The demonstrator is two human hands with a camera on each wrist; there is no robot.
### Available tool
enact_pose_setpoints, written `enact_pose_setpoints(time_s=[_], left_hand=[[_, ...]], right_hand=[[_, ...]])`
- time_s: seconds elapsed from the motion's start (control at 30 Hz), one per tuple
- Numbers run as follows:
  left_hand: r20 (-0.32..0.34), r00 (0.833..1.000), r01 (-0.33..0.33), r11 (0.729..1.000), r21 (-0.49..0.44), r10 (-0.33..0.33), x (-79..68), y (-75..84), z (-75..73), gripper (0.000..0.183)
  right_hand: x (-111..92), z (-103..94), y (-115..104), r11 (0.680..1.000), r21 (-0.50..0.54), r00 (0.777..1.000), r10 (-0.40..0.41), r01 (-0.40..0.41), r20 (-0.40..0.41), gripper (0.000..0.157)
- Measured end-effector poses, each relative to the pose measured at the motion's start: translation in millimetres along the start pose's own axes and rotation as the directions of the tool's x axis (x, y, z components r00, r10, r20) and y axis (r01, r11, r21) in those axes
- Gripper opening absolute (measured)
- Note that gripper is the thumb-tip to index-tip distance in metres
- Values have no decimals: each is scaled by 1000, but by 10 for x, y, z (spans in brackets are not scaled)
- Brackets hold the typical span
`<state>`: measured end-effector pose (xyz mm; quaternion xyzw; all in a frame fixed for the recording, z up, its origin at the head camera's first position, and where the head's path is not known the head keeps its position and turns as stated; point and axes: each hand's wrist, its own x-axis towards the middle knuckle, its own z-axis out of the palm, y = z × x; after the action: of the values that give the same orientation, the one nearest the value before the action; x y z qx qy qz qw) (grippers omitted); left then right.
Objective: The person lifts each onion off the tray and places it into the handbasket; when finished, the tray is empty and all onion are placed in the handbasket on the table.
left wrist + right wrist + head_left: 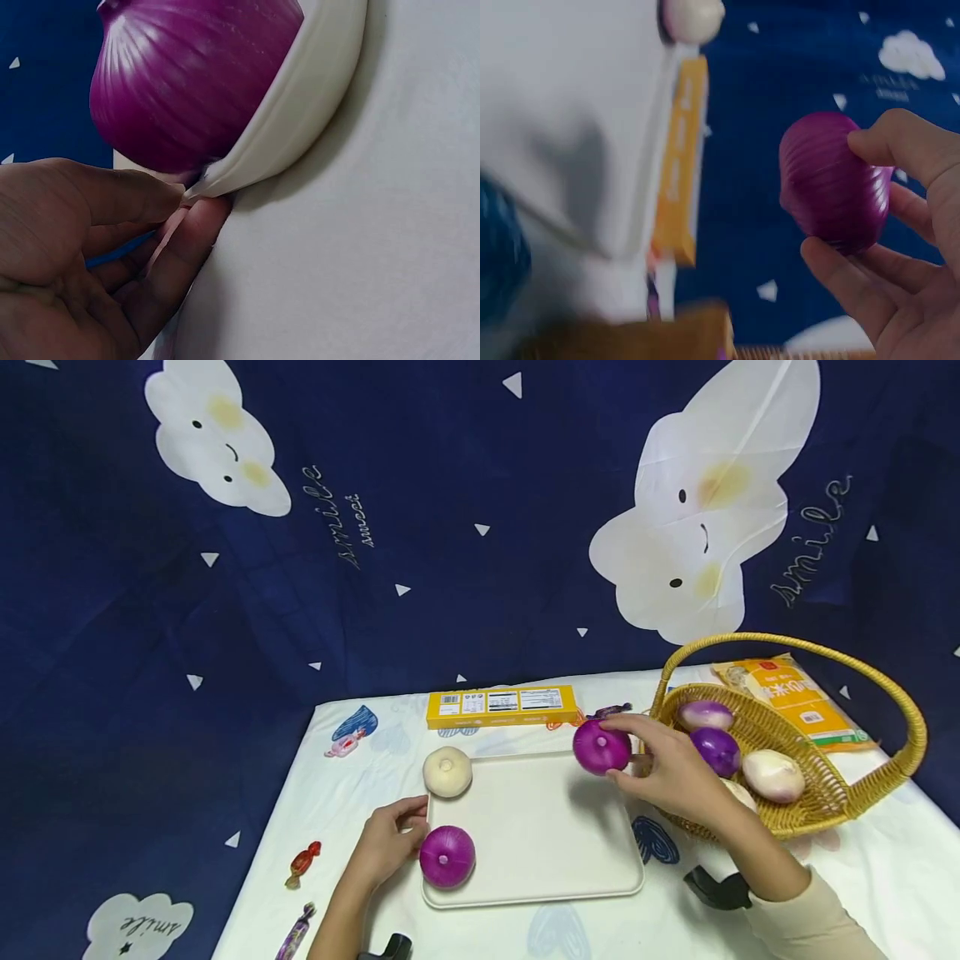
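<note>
We look across to a dark blue cloth backdrop [480, 485] printed with smiling clouds and small white triangles, and below it a table [487, 935] under a patterned white cloth. On the right of the table we see a wicker basket [817, 760] with a tall arched handle. Left of it lies a white tray [540, 827], its middle bare. Behind the basket we make out part of an orange packet [787, 685], and beyond the tray's far edge a flat yellow box [501, 707].

The right hand [671, 768] reaches in past the basket, thumb and fingers curved round opposite sides of a held purple onion [600, 747]. We find that onion raised clear above the tray's far right corner, a shadow beneath it. The left hand [388, 839] is at the tray's left edge; its wrist view shows us thumb and fingertips pinching the rim just beside a second purple onion [447, 860], which sits in the near left corner. A white onion [447, 772] sits at the far left corner.

In the basket we count four more: a purple-and-white one [705, 715], a dark purple one [716, 752], a pale one [774, 777], and another pale one partly hidden by the right arm.

Smallest are the wrapped sweets: a purple one [295, 935], a red one [303, 864], a pink one [347, 743], and a dark one [611, 710] behind the held onion.
</note>
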<state>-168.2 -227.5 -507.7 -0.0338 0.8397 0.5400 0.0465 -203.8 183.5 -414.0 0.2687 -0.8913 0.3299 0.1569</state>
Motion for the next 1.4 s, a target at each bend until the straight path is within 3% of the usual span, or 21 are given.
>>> enact_pose_setpoints(time_s=[0.17, 0.33, 0.47, 0.73, 0.97, 1.1, 1.2, 1.23, 1.3, 1.4], left_hand=[[0, 1000, 3, 1000, -7, -3, -6, -5, 2, 38], [0, 1000, 1, 1000, -18, -1, 1, -21, 0, 39], [-3, 1000, -1, 1000, -13, 1, 6, -17, -6, 40], [9, 1000, 4, 1000, -8, -4, -6, -1, -4, 40], [1, 1000, 1, 1000, -7, -1, -4, -12, -7, 40], [4, 1000, -1, 1000, -6, 1, -5, -16, -12, 40], [10, 1000, -3, 1000, -3, 3, -6, -14, -13, 40], [11, 1000, -4, 1000, -1, 4, -5, -13, -13, 40], [13, 1000, -10, 1000, 5, 10, -4, -10, -11, 40], [13, 1000, -9, 1000, 14, 9, -4, -13, -13, 41]], right_hand=[[-192, -338, 147, 986, -73, 988, 149, -152, -36, 67], [-319, -582, 290, 943, -90, 947, 319, -320, -23, 64], [-323, -659, 439, 915, -148, 926, 376, -376, -30, 63], [-271, -555, 686, 917, -182, 932, 362, -355, 4, 60], [-220, -472, 750, 917, -253, 947, 320, -307, 11, 57], [-235, -483, 641, 892, -274, 928, 373, -360, -2, 60], [-251, -491, 430, 860, -297, 910, 398, -415, -120, 53], [-246, -483, 346, 857, -301, 907, 381, -419, -179, 48], [-215, -434, 183, 880, -295, 914, 293, -372, -280, 38], [-110, -260, -19, 941, -278, 946, 103, -193, -308, 30]])
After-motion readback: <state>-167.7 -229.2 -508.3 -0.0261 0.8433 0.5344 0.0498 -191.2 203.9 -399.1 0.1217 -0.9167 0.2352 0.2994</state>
